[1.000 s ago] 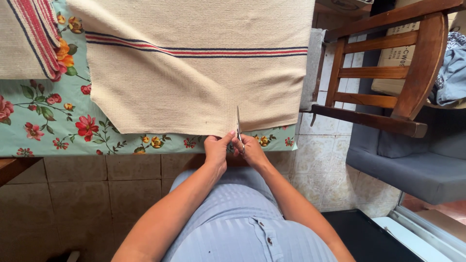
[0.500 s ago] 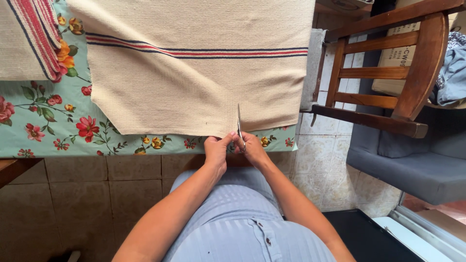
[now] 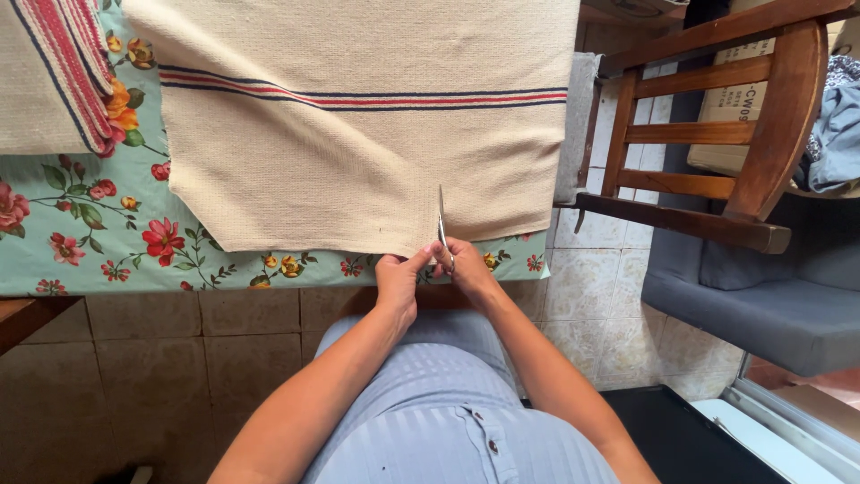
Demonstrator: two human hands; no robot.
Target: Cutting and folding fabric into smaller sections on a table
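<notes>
At the table's near edge, my right hand [image 3: 468,269] grips scissors [image 3: 442,224] in cream cloth [image 3: 358,152]; my left hand [image 3: 397,280] pinches its hem.

We see coarse matt woven cloth [image 3: 358,152], shiny metal scissors [image 3: 442,220], a glossy wooden chair [image 3: 717,134].

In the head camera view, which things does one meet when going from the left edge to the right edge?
Folded striped cloth → floral tablecloth → cream striped cloth → left hand → scissors → right hand → wooden chair → grey cushion.
</notes>
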